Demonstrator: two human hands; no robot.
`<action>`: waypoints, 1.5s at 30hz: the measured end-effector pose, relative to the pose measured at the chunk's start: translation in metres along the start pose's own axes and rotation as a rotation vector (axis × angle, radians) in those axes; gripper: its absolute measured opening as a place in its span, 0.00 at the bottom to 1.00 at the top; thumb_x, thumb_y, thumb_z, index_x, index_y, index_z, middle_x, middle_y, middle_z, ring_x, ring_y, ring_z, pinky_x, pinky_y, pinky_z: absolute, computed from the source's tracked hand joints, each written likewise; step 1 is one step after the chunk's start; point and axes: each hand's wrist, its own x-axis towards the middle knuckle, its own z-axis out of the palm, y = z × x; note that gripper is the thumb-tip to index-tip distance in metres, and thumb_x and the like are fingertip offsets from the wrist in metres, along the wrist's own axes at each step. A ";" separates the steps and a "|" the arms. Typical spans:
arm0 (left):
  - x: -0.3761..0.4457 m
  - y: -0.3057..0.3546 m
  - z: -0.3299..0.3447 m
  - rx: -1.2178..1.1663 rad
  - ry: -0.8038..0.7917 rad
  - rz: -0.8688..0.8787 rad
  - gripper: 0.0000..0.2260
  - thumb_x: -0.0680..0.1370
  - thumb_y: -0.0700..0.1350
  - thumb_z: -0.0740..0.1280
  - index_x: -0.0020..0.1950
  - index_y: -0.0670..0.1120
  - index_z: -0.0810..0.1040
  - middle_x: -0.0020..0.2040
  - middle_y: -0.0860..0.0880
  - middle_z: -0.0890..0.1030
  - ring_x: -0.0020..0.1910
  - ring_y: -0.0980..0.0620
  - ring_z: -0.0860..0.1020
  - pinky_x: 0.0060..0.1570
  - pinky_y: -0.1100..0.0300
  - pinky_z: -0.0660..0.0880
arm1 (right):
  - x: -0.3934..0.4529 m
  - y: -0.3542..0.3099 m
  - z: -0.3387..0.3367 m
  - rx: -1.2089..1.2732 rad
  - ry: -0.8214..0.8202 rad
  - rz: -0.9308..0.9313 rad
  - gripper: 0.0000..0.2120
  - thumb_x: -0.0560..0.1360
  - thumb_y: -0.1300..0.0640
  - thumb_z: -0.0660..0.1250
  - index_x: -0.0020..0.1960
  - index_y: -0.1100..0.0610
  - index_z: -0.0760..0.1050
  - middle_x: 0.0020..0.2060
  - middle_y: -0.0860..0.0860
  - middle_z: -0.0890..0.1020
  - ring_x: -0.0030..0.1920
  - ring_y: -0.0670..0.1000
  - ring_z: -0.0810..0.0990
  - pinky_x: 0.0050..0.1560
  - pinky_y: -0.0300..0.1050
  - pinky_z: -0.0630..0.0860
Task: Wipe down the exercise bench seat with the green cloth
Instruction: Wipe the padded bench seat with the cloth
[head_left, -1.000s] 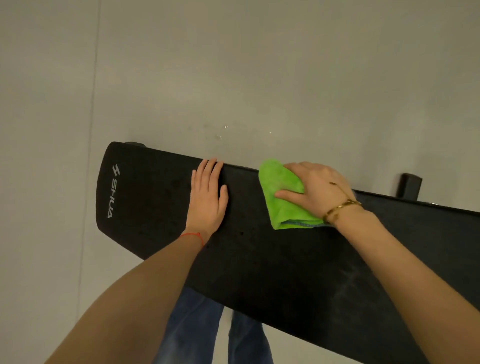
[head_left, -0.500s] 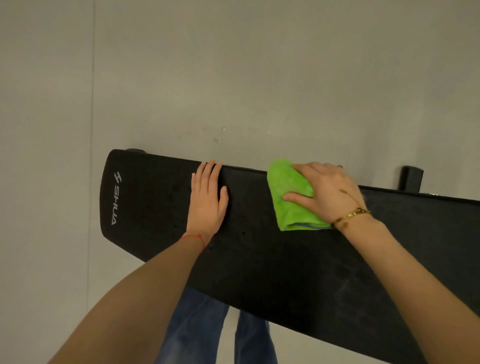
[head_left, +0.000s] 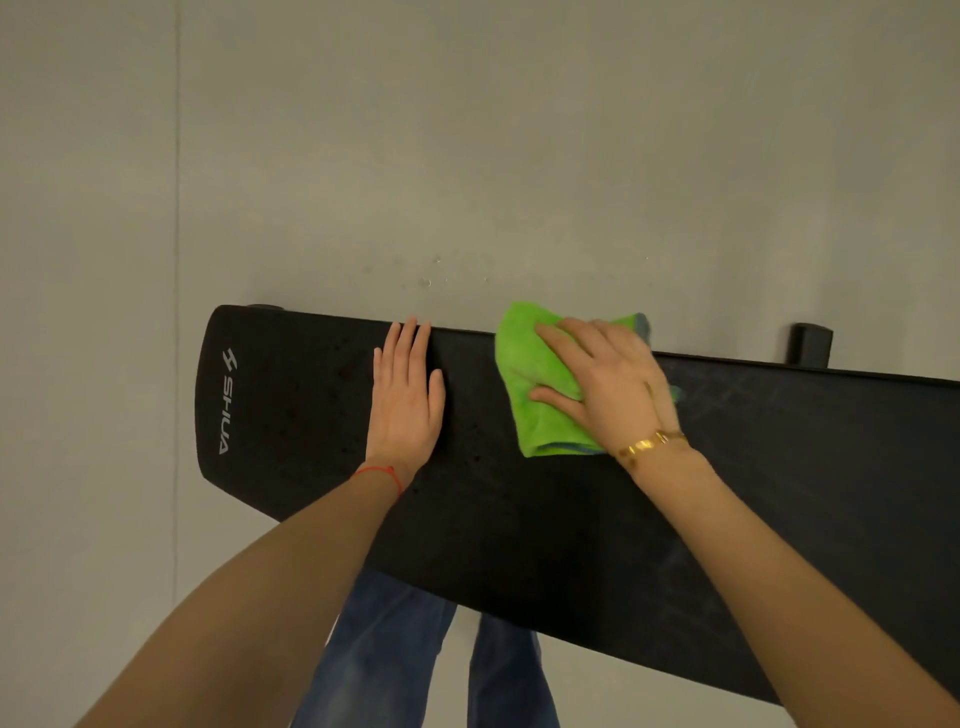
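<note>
A long black exercise bench seat (head_left: 519, 509) runs from the left to the right edge of the view, with a grey logo at its left end. The folded green cloth (head_left: 535, 379) lies on the seat's far edge near the middle. My right hand (head_left: 613, 384) presses flat on top of the cloth, fingers spread and pointing left, covering its right part. My left hand (head_left: 408, 400) rests flat on the bare seat, left of the cloth and apart from it, fingers together reaching the far edge.
Plain grey floor (head_left: 467, 156) surrounds the bench. A black post (head_left: 810, 345) of the bench frame sticks up behind the seat at the right. My legs in blue jeans (head_left: 384, 654) stand just under the near edge.
My right hand has slid the green cloth a little to the right and toward the far edge of the seat. My left hand has stayed flat in the same place.
</note>
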 end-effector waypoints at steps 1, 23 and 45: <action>-0.001 0.001 -0.001 0.002 -0.005 -0.004 0.25 0.85 0.48 0.47 0.81 0.45 0.51 0.82 0.47 0.53 0.81 0.50 0.47 0.80 0.46 0.47 | -0.015 0.004 -0.002 -0.032 0.030 0.005 0.32 0.74 0.34 0.59 0.70 0.52 0.69 0.64 0.53 0.76 0.61 0.57 0.75 0.65 0.53 0.69; -0.077 -0.025 0.010 0.007 -0.044 -0.013 0.26 0.85 0.49 0.51 0.82 0.49 0.47 0.82 0.50 0.47 0.81 0.52 0.43 0.80 0.50 0.46 | -0.058 -0.039 0.029 -0.149 0.081 -0.028 0.28 0.77 0.39 0.57 0.72 0.51 0.67 0.70 0.54 0.71 0.72 0.60 0.66 0.72 0.56 0.62; -0.134 -0.036 0.024 0.006 -0.034 0.013 0.25 0.85 0.51 0.52 0.81 0.52 0.48 0.82 0.50 0.48 0.81 0.51 0.45 0.80 0.51 0.46 | -0.068 -0.081 0.051 -0.154 0.109 0.114 0.30 0.76 0.39 0.59 0.74 0.53 0.65 0.73 0.55 0.67 0.74 0.62 0.62 0.75 0.58 0.55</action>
